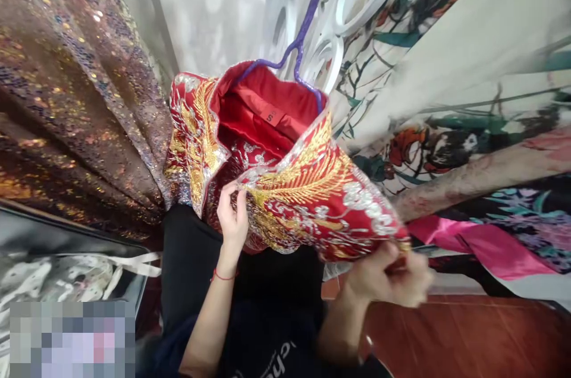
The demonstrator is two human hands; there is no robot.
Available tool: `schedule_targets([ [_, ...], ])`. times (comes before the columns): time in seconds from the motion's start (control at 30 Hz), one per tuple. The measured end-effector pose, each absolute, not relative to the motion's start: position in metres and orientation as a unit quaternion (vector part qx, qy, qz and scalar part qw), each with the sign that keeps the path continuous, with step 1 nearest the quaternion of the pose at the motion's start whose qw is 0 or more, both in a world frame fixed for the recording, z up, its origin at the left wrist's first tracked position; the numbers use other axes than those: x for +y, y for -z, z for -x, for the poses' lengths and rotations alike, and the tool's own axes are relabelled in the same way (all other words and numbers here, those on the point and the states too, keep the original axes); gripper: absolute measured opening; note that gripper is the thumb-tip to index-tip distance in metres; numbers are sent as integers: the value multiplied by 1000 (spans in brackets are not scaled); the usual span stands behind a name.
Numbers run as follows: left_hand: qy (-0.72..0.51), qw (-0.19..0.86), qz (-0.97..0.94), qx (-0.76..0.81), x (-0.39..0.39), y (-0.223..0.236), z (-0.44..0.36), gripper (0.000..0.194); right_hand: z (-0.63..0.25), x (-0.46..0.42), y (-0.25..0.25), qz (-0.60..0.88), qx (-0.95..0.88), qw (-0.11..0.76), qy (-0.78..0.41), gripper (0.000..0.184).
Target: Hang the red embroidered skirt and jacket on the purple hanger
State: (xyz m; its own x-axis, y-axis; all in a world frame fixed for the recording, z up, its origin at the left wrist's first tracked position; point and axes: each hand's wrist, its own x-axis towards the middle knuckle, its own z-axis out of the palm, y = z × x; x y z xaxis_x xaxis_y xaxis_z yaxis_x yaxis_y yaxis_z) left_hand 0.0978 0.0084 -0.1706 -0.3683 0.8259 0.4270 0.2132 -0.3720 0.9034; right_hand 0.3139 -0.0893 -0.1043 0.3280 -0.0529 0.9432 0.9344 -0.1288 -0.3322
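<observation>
A red garment (307,188) with gold and silver embroidery hangs open on a purple hanger (303,33), its red lining and a small label showing. My left hand (232,216) pinches the front edge of the garment near the opening; a thin red cord circles that wrist. My right hand (392,276) is closed on the lower right edge of the same garment, slightly blurred.
A brown sequined fabric (71,98) hangs at the left. Floral printed cloth (446,128) and pink satin (486,247) hang at the right, sheer white curtain (214,3) behind. Red tiled floor (468,336) lies below. A dark case (53,235) sits at lower left.
</observation>
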Motion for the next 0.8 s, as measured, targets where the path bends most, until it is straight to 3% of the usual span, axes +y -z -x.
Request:
schedule_targets([
  [0.17, -640, 290, -479, 526, 45, 196, -105, 31, -302, -85, 161, 719, -374, 510, 290, 42],
  [0.33, -560, 378, -540, 502, 40, 224, -92, 38, -313, -75, 165, 727, -409, 538, 124, 40],
  [0.5, -424, 474, -627, 449, 8, 256, -75, 43, -333, -73, 171, 713, -461, 528, 35, 42],
  [0.63, -410, 475, -646, 435, 5, 257, -62, 42, -340, -82, 168, 727, -418, 543, 51, 43],
  [0.8, -494, 392, -618, 469, 8, 239, -39, 38, -324, -99, 141, 694, -272, 640, 187, 35],
])
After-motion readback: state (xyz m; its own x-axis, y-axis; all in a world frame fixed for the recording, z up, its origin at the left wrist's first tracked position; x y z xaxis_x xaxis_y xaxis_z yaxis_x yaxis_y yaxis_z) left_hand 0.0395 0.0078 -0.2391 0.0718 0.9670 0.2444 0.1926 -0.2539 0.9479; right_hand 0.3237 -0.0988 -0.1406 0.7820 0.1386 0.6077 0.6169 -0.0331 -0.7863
